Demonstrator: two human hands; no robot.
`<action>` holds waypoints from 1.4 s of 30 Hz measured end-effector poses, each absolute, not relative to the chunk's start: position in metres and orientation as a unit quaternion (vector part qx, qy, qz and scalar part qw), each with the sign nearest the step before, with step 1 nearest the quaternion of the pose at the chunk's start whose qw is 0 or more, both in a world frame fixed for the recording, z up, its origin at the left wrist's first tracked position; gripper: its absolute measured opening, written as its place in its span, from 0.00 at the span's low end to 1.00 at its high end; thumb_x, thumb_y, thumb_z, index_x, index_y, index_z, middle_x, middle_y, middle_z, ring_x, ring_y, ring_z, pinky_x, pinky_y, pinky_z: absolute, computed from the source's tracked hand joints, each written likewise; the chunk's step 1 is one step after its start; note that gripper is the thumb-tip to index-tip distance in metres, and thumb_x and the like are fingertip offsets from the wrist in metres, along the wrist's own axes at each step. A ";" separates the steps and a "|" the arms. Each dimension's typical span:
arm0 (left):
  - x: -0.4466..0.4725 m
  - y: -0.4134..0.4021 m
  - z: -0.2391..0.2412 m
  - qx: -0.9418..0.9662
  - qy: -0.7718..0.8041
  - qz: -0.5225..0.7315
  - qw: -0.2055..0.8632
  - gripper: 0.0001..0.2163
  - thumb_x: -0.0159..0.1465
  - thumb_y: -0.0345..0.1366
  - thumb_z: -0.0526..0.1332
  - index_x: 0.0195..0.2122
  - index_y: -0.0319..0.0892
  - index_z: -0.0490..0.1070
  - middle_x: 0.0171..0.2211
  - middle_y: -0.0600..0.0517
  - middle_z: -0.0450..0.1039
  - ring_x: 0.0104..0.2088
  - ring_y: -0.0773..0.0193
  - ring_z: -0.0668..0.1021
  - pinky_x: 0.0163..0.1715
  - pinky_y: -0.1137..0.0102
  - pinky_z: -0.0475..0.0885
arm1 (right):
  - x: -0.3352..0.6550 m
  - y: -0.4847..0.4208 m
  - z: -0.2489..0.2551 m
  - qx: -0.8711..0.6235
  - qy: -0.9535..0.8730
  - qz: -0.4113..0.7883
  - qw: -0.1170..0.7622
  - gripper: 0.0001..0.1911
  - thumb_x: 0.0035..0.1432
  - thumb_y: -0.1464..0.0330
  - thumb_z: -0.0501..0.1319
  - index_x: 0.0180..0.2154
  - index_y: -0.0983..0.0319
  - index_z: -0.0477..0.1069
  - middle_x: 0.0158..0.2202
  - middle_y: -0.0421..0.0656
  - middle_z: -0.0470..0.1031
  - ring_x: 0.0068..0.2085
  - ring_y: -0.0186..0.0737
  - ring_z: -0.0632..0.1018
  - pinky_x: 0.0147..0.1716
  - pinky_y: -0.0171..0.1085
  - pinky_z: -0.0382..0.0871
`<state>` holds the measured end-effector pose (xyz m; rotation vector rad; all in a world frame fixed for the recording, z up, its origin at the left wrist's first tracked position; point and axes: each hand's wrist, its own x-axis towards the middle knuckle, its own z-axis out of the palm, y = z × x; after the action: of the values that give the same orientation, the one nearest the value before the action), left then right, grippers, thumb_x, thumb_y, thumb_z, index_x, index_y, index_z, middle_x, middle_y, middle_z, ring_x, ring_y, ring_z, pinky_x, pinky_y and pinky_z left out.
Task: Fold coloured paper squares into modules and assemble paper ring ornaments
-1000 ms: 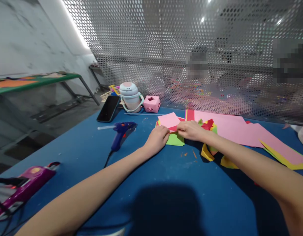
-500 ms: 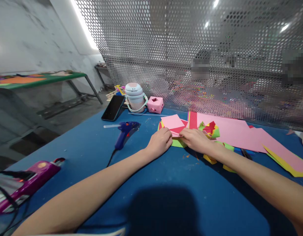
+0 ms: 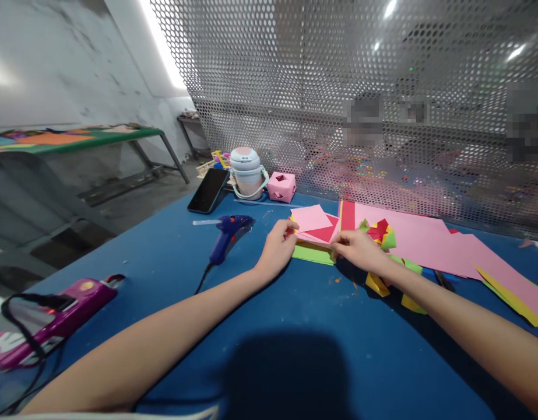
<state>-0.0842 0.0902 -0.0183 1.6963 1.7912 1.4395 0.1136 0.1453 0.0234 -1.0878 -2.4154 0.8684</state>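
Note:
A small stack of coloured paper squares (image 3: 316, 230), pink and red on top and green underneath, lies on the blue table (image 3: 172, 256). My left hand (image 3: 277, 249) pinches the stack's left edge with its fingers closed. My right hand (image 3: 358, 248) grips the stack's near right corner, fingers curled on the top sheets. The upper sheets are lifted a little off the green one.
A blue glue gun (image 3: 227, 233) with its cord lies left of the stack. A phone (image 3: 208, 190), a white jar (image 3: 248, 172) and a pink paper cube (image 3: 281, 186) stand at the back. Large pink sheets (image 3: 430, 239) and folded scraps (image 3: 380, 230) lie right. A purple tool (image 3: 54, 312) sits near left.
Both hands have shifted on the stack and spread apart to its left edge and right corner. The top sheets now lift off the green one. The camera has turned slightly.

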 end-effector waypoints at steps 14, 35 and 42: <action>-0.077 0.091 -0.018 0.479 0.592 0.571 0.307 0.09 0.52 0.27 0.51 0.31 0.39 0.69 0.31 0.52 0.72 0.33 0.66 0.73 0.35 0.70 0.69 | 0.116 0.141 0.022 -0.431 -0.678 0.560 0.200 0.07 0.48 0.74 0.58 0.21 0.62 0.68 0.22 0.44 0.77 0.30 0.40 0.80 0.34 0.41 0.76; -0.054 0.073 -0.007 0.313 0.479 0.673 0.469 0.10 0.49 0.34 0.58 0.32 0.36 0.69 0.27 0.54 0.67 0.25 0.71 0.70 0.28 0.74 0.66 | 0.114 0.115 0.030 -0.407 -0.614 0.655 0.167 0.06 0.48 0.69 0.65 0.28 0.66 0.73 0.31 0.47 0.79 0.35 0.35 0.79 0.40 0.35 0.73; -0.042 0.058 0.004 0.254 0.449 0.687 0.512 0.16 0.46 0.28 0.58 0.38 0.35 0.71 0.32 0.51 0.71 0.30 0.69 0.72 0.31 0.74 0.66 | 0.123 0.094 0.028 -0.386 -0.649 0.635 0.164 0.13 0.49 0.60 0.64 0.28 0.65 0.71 0.32 0.46 0.77 0.39 0.40 0.78 0.44 0.41 0.70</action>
<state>-0.0419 0.0583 0.0044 0.6108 1.0798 1.6538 0.1231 0.0940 0.0284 -1.1011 -1.8489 1.8109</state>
